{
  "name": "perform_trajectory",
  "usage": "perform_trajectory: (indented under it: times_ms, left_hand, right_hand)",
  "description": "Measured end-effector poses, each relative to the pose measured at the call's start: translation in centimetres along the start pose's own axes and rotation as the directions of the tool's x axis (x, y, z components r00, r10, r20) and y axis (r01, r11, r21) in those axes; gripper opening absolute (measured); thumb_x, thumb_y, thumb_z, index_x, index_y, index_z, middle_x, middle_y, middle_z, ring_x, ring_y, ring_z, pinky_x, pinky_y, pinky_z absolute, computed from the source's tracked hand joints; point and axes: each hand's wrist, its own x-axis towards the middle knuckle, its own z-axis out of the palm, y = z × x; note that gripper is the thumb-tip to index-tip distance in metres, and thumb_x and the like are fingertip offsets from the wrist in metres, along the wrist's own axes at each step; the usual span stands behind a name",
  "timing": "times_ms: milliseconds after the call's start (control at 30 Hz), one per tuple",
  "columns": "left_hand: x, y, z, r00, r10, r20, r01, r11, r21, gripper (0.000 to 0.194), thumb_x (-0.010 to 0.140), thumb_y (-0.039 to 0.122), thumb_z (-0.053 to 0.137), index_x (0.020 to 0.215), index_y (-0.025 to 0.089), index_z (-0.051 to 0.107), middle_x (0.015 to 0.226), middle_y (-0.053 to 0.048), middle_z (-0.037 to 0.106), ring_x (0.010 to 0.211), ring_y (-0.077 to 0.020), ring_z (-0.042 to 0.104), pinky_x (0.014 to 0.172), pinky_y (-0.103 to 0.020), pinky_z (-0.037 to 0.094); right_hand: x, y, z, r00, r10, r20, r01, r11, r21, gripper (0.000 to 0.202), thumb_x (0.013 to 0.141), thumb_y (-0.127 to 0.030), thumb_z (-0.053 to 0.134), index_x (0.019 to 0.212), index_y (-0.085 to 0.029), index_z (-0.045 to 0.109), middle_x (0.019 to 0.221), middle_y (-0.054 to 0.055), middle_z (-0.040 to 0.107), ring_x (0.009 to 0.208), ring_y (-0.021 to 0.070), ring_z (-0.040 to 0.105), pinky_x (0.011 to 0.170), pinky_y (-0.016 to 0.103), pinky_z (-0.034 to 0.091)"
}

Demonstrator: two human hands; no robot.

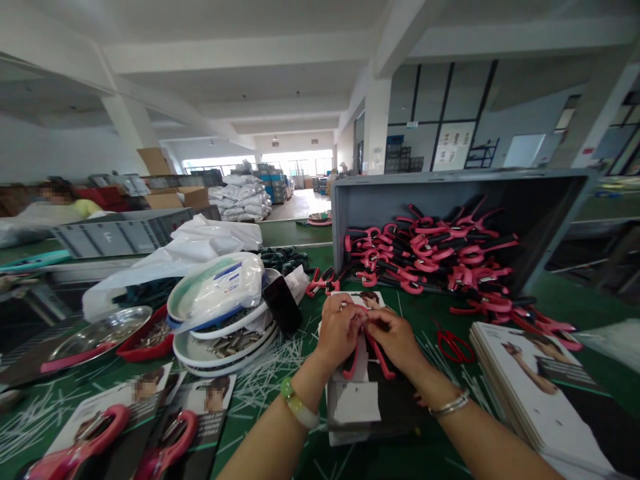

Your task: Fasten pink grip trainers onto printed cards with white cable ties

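Green table, curled hands on tool

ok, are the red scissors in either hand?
No, the red scissors lie on the green tabletop, between the right hand and the stack of printed cards.

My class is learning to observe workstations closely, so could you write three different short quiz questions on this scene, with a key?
1. True or false: the left hand is reaching into the grey crate.

2. Which of these lies between the right hand and the stack of cards at far right?
a) black phone
b) red scissors
c) metal bowl

3. Fill in the gap: the silver bracelet is on the person's ____ wrist.

Key
1. False: it meets the right hand at a red tool over the middle pile of cards.
2. b
3. right
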Motion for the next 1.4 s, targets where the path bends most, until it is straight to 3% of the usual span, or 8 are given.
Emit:
perform_trajectory:
  times_ms: [233,367,500,667,867,1100,1300,1400]
  left_hand:
    - [-0.5,1.1,-0.8,0.994,0.091,-0.06,-0.083,0.99,0.114,0.019,0.085,0.019,0.047,0.075,0.018,0.064,0.084,-0.005,0.05,0.084,-0.019,0.045,0.077,-0.033,0.039]
    - [-1.1,1.6,-1.6,0.989,0.149,-0.006,-0.148,0.982,0.115,0.022,0.086,0.021,0.044,0.077,0.019,0.065,0.087,-0.006,0.054,0.085,-0.0192,0.047,0.079,-0.034,0.04]
    - [-2.1,1.9,-2.2,0.99,-0.072,0.119,0.065,0.996,0.069,0.025,0.081,0.028,0.055,0.105,0.021,0.061,0.104,-0.007,0.059,0.099,-0.022,0.05,0.089,-0.039,0.04]
    - [-2.6,2.2,-2.4,0.891,-0.373,0.257,0.338,0.925,0.171,0.034,0.078,0.027,0.056,0.111,0.024,0.06,0.121,-0.005,0.057,0.11,-0.0257,0.049,0.095,-0.042,0.04]
    - [-2.3,3.0,-2.1,0.874,-0.43,0.227,0.38,0.896,0.231,0.031,0.083,0.03,0.049,0.112,0.026,0.061,0.123,0.0,0.059,0.109,-0.0234,0.051,0.095,-0.037,0.041]
    - [-1.1,1.9,-2.0,0.845,-0.449,0.289,0.388,0.888,0.244,0.025,0.082,0.037,0.053,0.101,0.029,0.067,0.116,-0.001,0.064,0.102,-0.0244,0.058,0.086,-0.037,0.046]
    - [0.1,2.0,-2.1,0.851,-0.39,0.351,0.297,0.909,0.291,0.02,0.078,0.03,0.054,0.091,0.028,0.069,0.106,-0.005,0.067,0.093,-0.0237,0.063,0.078,-0.034,0.048]
    - [0.7,2.6,-2.2,0.826,-0.419,0.377,0.275,0.883,0.379,0.024,0.079,0.027,0.049,0.093,0.025,0.068,0.106,-0.008,0.067,0.087,-0.0249,0.065,0.071,-0.034,0.048]
  right_hand:
    - [0.6,-1.2,0.5,0.986,-0.011,0.166,0.077,0.915,-0.396,0.025,0.076,-0.018,0.053,0.096,-0.02,0.068,0.12,0.011,0.061,0.127,0.0243,0.042,0.103,0.043,0.035]
    - [0.7,-0.9,0.5,0.966,-0.1,0.236,0.181,0.918,-0.352,0.028,0.074,-0.015,0.054,0.098,-0.021,0.067,0.125,0.01,0.058,0.126,0.024,0.044,0.1,0.042,0.039]
    - [0.5,-0.4,0.3,0.976,-0.178,0.122,0.205,0.941,-0.269,0.022,0.081,-0.018,0.05,0.091,-0.023,0.069,0.117,0.007,0.064,0.115,0.0207,0.054,0.096,0.039,0.043]
    - [0.5,-1.2,-0.1,0.971,-0.216,0.102,0.239,0.86,-0.451,0.018,0.084,-0.028,0.053,0.078,-0.02,0.068,0.089,0.008,0.07,0.089,0.0217,0.063,0.08,0.037,0.05]
    - [0.5,-1.7,-0.8,0.815,-0.481,0.323,0.58,0.681,-0.447,0.021,0.087,-0.021,0.048,0.074,-0.018,0.064,0.078,0.007,0.067,0.08,0.0191,0.06,0.079,0.034,0.048]
    - [-0.1,-1.6,-2.3,0.791,-0.339,0.51,0.591,0.64,-0.491,0.022,0.088,-0.023,0.047,0.079,-0.018,0.067,0.079,0.007,0.066,0.079,0.0184,0.058,0.073,0.03,0.047]
    - [-0.3,-2.5,-2.5,0.821,-0.229,0.522,0.542,0.599,-0.589,0.023,0.089,-0.025,0.045,0.082,-0.02,0.066,0.085,0.007,0.067,0.083,0.018,0.058,0.072,0.028,0.044]
    - [0.0,-2.9,-2.6,0.758,-0.232,0.609,0.624,0.528,-0.575,0.024,0.087,-0.018,0.043,0.08,-0.019,0.066,0.084,0.007,0.066,0.081,0.0186,0.058,0.066,0.027,0.042]
